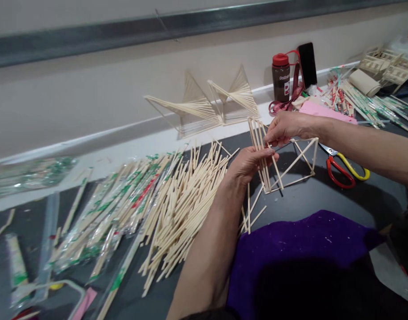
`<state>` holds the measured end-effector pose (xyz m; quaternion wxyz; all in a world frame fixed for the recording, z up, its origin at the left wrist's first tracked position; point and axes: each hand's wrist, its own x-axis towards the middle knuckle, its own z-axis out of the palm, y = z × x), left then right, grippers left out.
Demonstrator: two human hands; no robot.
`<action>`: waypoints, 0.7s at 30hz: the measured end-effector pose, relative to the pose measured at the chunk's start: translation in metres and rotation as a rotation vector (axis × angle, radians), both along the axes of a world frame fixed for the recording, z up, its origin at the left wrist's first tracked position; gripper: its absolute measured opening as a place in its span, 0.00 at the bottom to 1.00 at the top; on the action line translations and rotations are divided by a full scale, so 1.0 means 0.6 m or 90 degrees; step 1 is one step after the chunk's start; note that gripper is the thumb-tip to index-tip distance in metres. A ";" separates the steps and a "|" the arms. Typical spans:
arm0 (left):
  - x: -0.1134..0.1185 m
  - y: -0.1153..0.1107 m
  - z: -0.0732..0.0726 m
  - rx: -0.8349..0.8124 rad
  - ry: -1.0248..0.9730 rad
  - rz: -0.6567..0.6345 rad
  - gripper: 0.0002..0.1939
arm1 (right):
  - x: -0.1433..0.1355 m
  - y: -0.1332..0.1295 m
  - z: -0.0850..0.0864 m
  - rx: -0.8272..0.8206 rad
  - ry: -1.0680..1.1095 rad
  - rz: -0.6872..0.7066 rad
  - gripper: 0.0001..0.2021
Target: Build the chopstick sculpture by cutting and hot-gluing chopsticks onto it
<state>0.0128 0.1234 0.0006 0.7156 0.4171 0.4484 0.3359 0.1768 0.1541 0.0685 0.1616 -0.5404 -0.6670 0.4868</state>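
Above the dark table, my left hand (246, 163) grips a frame of thin wooden sticks (294, 164) at its left side, where several sticks run close together in a row. The thumb presses against one slanting stick. My right hand (284, 126) is closed in a pinch at the upper part of that same side; its fingertips meet a stick of the frame. The frame's open corner, with crossed sticks, extends to the right beneath my right wrist. Beside my left forearm lies a big heap of bare wooden chopsticks (190, 200).
Wrapped chopsticks (124, 204) spread leftward. Red-and-yellow-handled scissors (340, 171) lie under my right forearm. Two twisted stick structures (199, 109) lean by the wall, near a bottle (281, 82) and a phone (307, 66). More wrapped sticks (364, 102) lie far right. Purple cloth (290, 235) covers the near edge.
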 end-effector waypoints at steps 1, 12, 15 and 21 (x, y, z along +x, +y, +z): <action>0.000 0.000 0.000 -0.001 -0.001 0.001 0.10 | 0.000 0.000 0.000 -0.003 0.001 -0.002 0.11; -0.001 0.000 -0.005 0.013 -0.004 0.001 0.10 | -0.003 -0.006 0.002 0.011 -0.001 0.004 0.13; -0.001 0.000 -0.005 0.019 0.003 -0.005 0.11 | -0.002 -0.007 0.004 0.023 -0.009 0.005 0.14; -0.002 0.002 -0.006 0.021 0.008 -0.002 0.10 | 0.007 -0.002 0.018 0.106 -0.009 -0.066 0.09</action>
